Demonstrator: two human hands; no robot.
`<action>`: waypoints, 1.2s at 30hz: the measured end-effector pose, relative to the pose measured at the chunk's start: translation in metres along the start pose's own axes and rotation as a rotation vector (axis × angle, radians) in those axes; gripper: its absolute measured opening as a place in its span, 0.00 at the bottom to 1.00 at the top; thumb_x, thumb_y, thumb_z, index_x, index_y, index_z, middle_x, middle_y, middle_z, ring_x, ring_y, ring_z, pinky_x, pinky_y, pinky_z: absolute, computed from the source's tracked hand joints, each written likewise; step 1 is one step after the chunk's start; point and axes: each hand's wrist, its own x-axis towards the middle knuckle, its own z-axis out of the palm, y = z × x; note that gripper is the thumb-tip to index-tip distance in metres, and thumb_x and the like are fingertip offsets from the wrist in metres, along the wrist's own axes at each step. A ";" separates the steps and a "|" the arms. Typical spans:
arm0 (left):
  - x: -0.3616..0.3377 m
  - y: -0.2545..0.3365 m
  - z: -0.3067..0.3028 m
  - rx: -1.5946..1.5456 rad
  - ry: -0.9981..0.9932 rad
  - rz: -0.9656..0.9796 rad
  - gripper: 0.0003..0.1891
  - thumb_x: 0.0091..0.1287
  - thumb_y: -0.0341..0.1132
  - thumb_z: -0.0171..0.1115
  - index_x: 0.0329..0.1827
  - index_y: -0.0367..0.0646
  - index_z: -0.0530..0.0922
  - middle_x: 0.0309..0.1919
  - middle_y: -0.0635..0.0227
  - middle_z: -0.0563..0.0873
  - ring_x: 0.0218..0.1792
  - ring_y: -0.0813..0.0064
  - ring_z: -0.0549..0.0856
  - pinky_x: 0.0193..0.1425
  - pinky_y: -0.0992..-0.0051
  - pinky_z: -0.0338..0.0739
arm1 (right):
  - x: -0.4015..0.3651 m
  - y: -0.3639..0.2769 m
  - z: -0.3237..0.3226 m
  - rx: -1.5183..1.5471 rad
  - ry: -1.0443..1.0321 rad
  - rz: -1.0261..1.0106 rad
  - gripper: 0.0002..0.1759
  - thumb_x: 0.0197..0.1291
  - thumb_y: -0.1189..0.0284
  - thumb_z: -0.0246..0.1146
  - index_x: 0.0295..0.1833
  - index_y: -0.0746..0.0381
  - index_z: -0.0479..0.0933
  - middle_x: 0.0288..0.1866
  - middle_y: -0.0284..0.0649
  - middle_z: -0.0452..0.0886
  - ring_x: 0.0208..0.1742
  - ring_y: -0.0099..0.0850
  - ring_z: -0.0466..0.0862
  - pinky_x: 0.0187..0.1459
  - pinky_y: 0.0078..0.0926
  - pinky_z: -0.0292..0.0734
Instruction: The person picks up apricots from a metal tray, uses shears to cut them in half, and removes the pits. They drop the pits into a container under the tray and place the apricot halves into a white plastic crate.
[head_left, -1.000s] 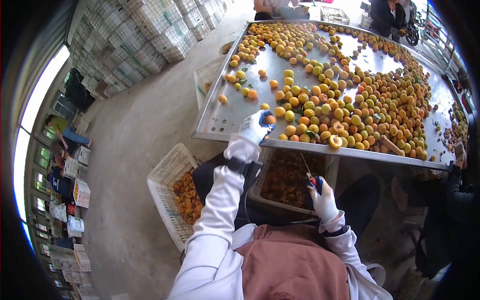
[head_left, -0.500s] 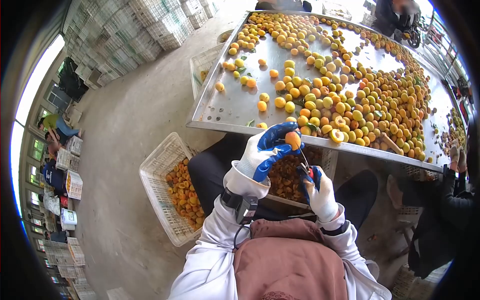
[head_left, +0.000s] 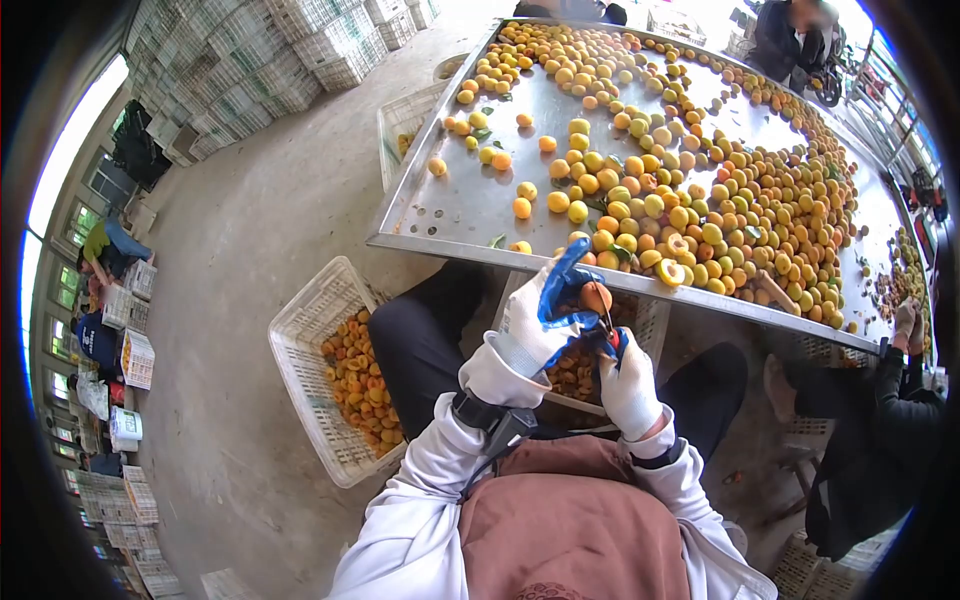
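In a blue-and-white glove, my left hand (head_left: 540,312) holds an apricot (head_left: 596,297) below the near edge of the metal table (head_left: 455,212). My right hand (head_left: 630,390), gloved alike, is closed around the red handle of a small knife (head_left: 612,337). Its thin blade reaches up to the apricot's near side. Under both hands a white crate (head_left: 648,335) holds orange-brown fruit pieces, partly hidden by my gloves. Beside my left leg another white crate (head_left: 300,345) contains orange apricot halves (head_left: 358,385).
Many whole apricots (head_left: 745,215) lie across the table, with a cut apricot (head_left: 671,272) at its near rim. A person (head_left: 870,420) sits at the right, hands over the table. Crate stacks (head_left: 240,65) stand at the back left; other people (head_left: 105,250) work at far left.
Both hands have come slightly down, away from the table edge. The apricot has turned in my left hand, whose fingers are more raised, and the knife blade now lies against the fruit.
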 end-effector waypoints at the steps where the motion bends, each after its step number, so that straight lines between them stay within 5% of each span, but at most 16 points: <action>1: -0.001 0.000 0.002 0.015 0.003 0.019 0.39 0.63 0.14 0.64 0.79 0.37 0.62 0.60 0.59 0.82 0.58 0.70 0.84 0.64 0.72 0.80 | 0.002 0.001 0.001 0.011 0.002 -0.027 0.09 0.64 0.80 0.61 0.49 0.63 0.74 0.36 0.56 0.83 0.40 0.58 0.83 0.38 0.47 0.77; 5: -0.003 0.007 0.008 -0.219 0.048 -0.079 0.38 0.63 0.16 0.66 0.77 0.35 0.63 0.53 0.56 0.85 0.54 0.65 0.87 0.60 0.69 0.82 | 0.003 -0.004 0.008 0.065 0.016 -0.057 0.08 0.64 0.80 0.60 0.49 0.63 0.74 0.36 0.55 0.83 0.40 0.58 0.84 0.37 0.47 0.77; 8: -0.008 0.003 0.010 -0.344 0.066 -0.183 0.32 0.67 0.19 0.64 0.75 0.37 0.67 0.52 0.60 0.86 0.52 0.71 0.87 0.58 0.73 0.84 | -0.003 0.001 0.015 0.084 0.007 0.036 0.05 0.69 0.82 0.56 0.48 0.67 0.74 0.36 0.54 0.82 0.38 0.54 0.83 0.39 0.36 0.76; 15: -0.014 -0.008 0.009 -0.377 0.034 -0.315 0.22 0.71 0.29 0.66 0.66 0.35 0.75 0.49 0.62 0.86 0.43 0.73 0.87 0.47 0.74 0.85 | -0.008 0.004 0.013 0.102 0.012 0.070 0.04 0.68 0.79 0.58 0.46 0.65 0.75 0.36 0.55 0.84 0.42 0.58 0.84 0.38 0.43 0.78; 20: -0.012 -0.010 0.004 -0.252 0.009 -0.367 0.17 0.71 0.31 0.66 0.60 0.35 0.78 0.46 0.63 0.87 0.44 0.73 0.88 0.50 0.73 0.84 | -0.010 0.007 0.014 0.136 -0.012 0.074 0.06 0.72 0.79 0.54 0.48 0.68 0.76 0.36 0.52 0.83 0.37 0.50 0.83 0.41 0.35 0.77; 26: -0.018 0.006 0.026 -0.625 0.175 -0.508 0.15 0.73 0.40 0.65 0.55 0.40 0.82 0.44 0.64 0.89 0.48 0.67 0.90 0.51 0.69 0.85 | -0.023 0.010 0.027 0.124 0.036 0.087 0.08 0.74 0.78 0.53 0.50 0.68 0.76 0.37 0.48 0.83 0.37 0.33 0.82 0.42 0.31 0.77; 33: -0.017 0.002 0.023 -0.519 0.125 -0.402 0.16 0.74 0.36 0.63 0.61 0.39 0.78 0.49 0.62 0.87 0.50 0.67 0.88 0.53 0.70 0.85 | -0.024 0.019 0.024 0.357 -0.036 0.169 0.10 0.78 0.76 0.51 0.51 0.67 0.78 0.41 0.36 0.82 0.43 0.23 0.77 0.45 0.24 0.76; 36: -0.015 -0.020 0.018 -0.113 0.060 -0.162 0.17 0.73 0.30 0.64 0.63 0.35 0.76 0.51 0.59 0.86 0.52 0.68 0.87 0.58 0.70 0.83 | -0.023 0.006 0.015 0.384 -0.067 0.194 0.11 0.79 0.75 0.50 0.52 0.67 0.78 0.44 0.34 0.81 0.44 0.21 0.76 0.47 0.22 0.75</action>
